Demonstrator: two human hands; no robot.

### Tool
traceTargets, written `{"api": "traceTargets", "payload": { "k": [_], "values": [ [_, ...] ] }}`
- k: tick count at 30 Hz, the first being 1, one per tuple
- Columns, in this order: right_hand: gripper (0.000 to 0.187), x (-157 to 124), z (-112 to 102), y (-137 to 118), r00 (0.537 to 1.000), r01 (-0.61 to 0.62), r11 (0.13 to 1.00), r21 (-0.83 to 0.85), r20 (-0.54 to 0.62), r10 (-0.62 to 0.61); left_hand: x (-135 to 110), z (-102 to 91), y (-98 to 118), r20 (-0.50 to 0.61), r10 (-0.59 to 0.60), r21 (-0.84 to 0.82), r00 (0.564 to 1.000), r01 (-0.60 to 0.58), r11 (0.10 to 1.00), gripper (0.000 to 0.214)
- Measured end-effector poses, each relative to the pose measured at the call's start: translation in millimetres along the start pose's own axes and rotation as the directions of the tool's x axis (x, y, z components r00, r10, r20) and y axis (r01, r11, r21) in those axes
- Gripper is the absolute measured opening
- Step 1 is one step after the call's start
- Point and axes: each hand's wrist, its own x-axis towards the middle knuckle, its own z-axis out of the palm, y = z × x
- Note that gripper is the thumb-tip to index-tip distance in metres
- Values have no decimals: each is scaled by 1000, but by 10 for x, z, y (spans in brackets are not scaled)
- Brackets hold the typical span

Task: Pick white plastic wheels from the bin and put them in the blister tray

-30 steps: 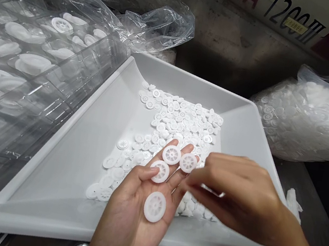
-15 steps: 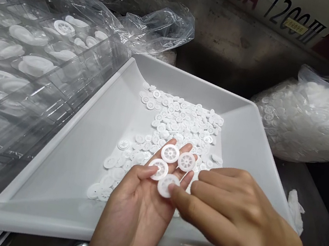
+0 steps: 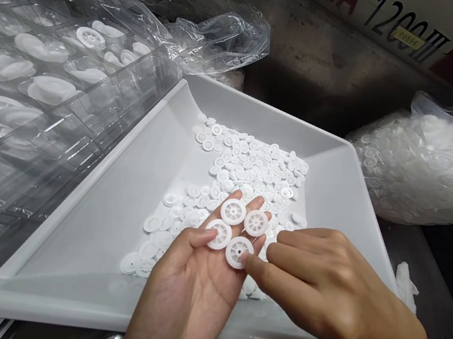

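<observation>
Fourth spoked wheel [image 3: 239, 252] now settled flat: we list four white plastic wheels [image 3: 233, 211] lying unstacked on our open left hand [image 3: 184, 285], thumb over one, above the white tray [image 3: 82, 214]. Our right hand [image 3: 328, 287], separate, squares that wheel with one right index fingertip [image 3: 248, 262].

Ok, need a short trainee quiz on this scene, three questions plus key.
1. How many white plastic wheels lie on the left hand?
2. True or false: the right hand touches the lowest wheel on that palm.
3. Where is the clear plastic bag of wheels relative to the white tray? A) left of it B) right of it C) inside it

Key: 1. four; 2. true; 3. B
</observation>
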Motion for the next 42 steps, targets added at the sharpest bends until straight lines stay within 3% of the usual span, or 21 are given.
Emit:
{"api": "traceTargets", "payload": {
  "k": [11,16,22,25,27,30,32,37,42],
  "values": [
    [30,-29,23,36,999,-30,999,-38,41,31,18,2,10,-1,69,43,998,-68,997,57],
    [22,-55,13,51,995,-91,994,62,46,88,15,-3,13,-3,33,39,999,-33,999,55],
    [14,-55,-25,53,977,-209,967,148,-9,213,25,9,15,-19,84,-16,996,-84,996,50],
    [13,-47,-49,100,937,-339,932,131,-43,347,29,34,17,-39,82,-3,996,-82,997,51],
    [12,-59,-56,171,881,-470,880,66,-31,472,17,43,23,-75,81,8,994,-80,997,52],
    [14,-112,-35,327,760,-640,765,-72,90,644,-9,45,31,-119,94,11,988,-93,996,52],
    [20,-157,-2,433,699,-681,722,-123,186,691,-22,43,33,-118,92,13,989,-91,996,51],
    [26,-222,83,600,667,-673,730,-119,329,669,-34,41,33,-115,79,34,990,-76,997,47],
    [34,-243,128,644,665,-666,737,-112,358,655,-41,49,40,-153,98,71,983,-88,994,46]
  ]
}}
